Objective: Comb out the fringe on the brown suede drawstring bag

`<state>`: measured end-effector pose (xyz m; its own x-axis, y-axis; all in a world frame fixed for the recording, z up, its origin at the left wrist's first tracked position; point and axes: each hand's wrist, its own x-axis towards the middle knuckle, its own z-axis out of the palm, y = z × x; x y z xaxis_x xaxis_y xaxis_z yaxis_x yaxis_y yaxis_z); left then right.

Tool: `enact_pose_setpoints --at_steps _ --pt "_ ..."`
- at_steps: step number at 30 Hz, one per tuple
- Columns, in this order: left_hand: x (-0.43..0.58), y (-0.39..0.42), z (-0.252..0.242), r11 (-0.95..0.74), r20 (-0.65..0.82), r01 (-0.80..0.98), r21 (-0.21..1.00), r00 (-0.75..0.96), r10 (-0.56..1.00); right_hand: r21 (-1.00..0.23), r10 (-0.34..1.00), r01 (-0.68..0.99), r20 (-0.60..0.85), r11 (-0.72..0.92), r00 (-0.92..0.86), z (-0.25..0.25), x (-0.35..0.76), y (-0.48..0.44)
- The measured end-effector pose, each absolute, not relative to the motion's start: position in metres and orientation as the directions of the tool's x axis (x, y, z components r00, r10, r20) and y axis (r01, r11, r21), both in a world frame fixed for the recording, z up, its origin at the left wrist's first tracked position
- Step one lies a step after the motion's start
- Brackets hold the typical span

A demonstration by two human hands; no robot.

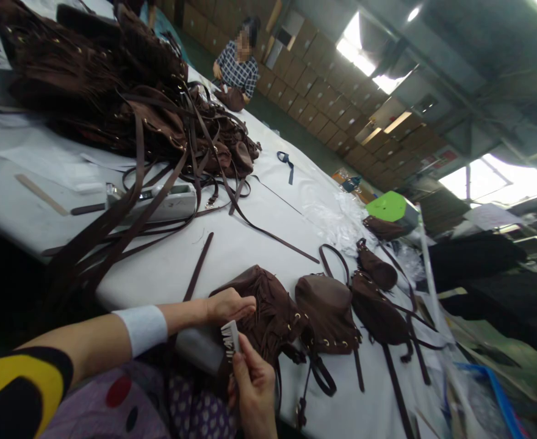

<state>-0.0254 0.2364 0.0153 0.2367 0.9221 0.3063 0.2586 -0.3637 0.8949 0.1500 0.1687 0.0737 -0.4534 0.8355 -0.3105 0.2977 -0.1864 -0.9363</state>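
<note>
A dark brown fringed bag [268,292] lies at the table's near edge, with eyelets along its right end. My left hand [230,306] rests against its fringe, fingers curled and pressed together; whether strands are caught between them is hidden. Just below, my right hand [254,384] grips a pale comb [230,339], its teeth facing left beside the fringe. Right of this bag lies a second brown bag [326,311] with gold eyelets, and past it another brown bag [381,311] with straps trailing off.
A large heap of brown bags [99,85] with long hanging straps covers the table's far left. Clear plastic [342,213] and a green box [387,207] stand at the right. A co-worker [238,70] handles a bag across the white table [268,213]. Stacked cartons [314,91] line the back.
</note>
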Motion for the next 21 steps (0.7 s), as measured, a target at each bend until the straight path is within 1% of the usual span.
enact_pose_setpoints --at_steps 3,5,9,12,14,18,19,21 --pt "-0.030 0.235 0.033 -0.304 0.258 0.162 0.939 0.251 0.933 -0.939 0.850 0.329 -0.251 -0.098 -0.463 0.075 0.155 0.179" --pt "-0.034 0.234 0.042 -0.264 0.231 0.090 0.960 0.273 0.934 -0.942 0.861 0.326 -0.225 -0.073 -0.456 0.078 0.152 0.186" --pt "-0.041 0.240 0.042 -0.223 0.203 0.040 0.974 0.286 0.937 -0.942 0.821 0.327 -0.248 -0.079 -0.514 0.085 0.132 0.194" --pt "-0.039 0.249 0.028 -0.195 0.185 0.037 0.980 0.193 0.964 -0.927 0.766 0.358 -0.311 -0.113 -0.562 0.086 0.114 0.196" --pt "-0.035 0.253 0.020 -0.158 0.154 0.025 0.987 0.110 0.982 -0.918 0.763 0.382 -0.319 -0.102 -0.562 0.084 0.110 0.196" --pt "-0.034 0.262 0.013 -0.097 0.096 -0.012 0.995 -0.040 0.995 -0.893 0.819 0.444 -0.312 -0.080 -0.481 0.072 0.123 0.176" --pt "-0.037 0.266 0.013 -0.084 0.081 -0.024 0.996 -0.096 0.992 -0.888 0.837 0.456 -0.297 -0.065 -0.459 0.067 0.129 0.166" --pt "-0.047 0.278 0.014 -0.055 0.042 -0.053 0.997 -0.216 0.975 -0.876 0.873 0.482 -0.223 0.016 -0.434 0.056 0.141 0.142"
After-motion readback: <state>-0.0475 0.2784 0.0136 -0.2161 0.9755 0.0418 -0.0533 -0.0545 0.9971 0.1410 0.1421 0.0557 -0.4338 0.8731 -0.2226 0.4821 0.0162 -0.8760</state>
